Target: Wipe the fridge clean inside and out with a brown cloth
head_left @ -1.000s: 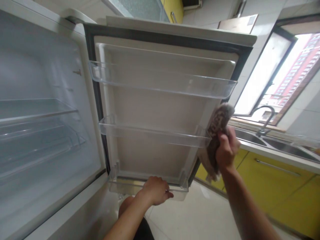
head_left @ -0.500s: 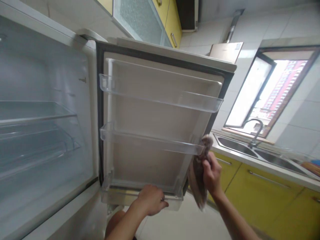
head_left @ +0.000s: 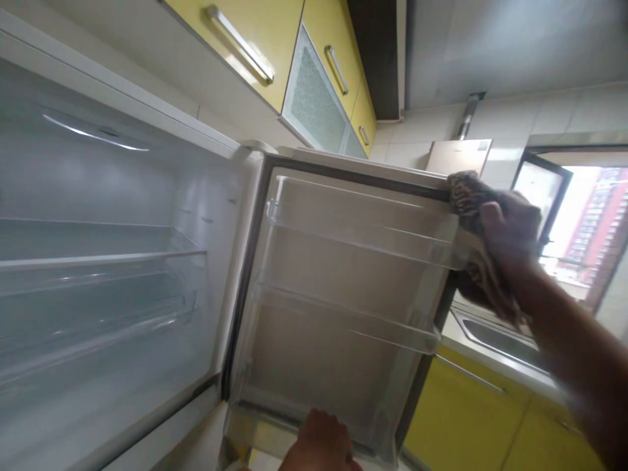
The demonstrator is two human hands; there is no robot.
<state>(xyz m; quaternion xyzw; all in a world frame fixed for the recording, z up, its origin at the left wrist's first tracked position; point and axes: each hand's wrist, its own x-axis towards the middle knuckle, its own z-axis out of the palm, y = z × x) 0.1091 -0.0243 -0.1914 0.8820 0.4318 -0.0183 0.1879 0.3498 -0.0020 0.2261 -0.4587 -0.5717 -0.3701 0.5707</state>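
Observation:
The fridge door [head_left: 343, 275] stands open, with clear plastic shelves on its inner side. My right hand [head_left: 513, 226] is closed around a brown patterned cloth [head_left: 468, 193], pressed to the door's upper outer corner. Part of the cloth hangs below my wrist. Down at the door's lower edge, my left hand [head_left: 324, 438] is closed over the rim of the bottom door shelf [head_left: 265, 428]. Its fingertips are hidden behind the rim.
On the left is the open fridge compartment [head_left: 98, 314] with glass shelves. Yellow wall cabinets [head_left: 240, 46] hang above. Behind the door are yellow base cabinets [head_left: 471, 405], a steel sink [head_left: 505, 340] and an open window [head_left: 583, 216].
My right hand has moved the cloth up from the door's middle side edge to its top corner. My left hand stays at the bottom shelf. The view has tilted upward.

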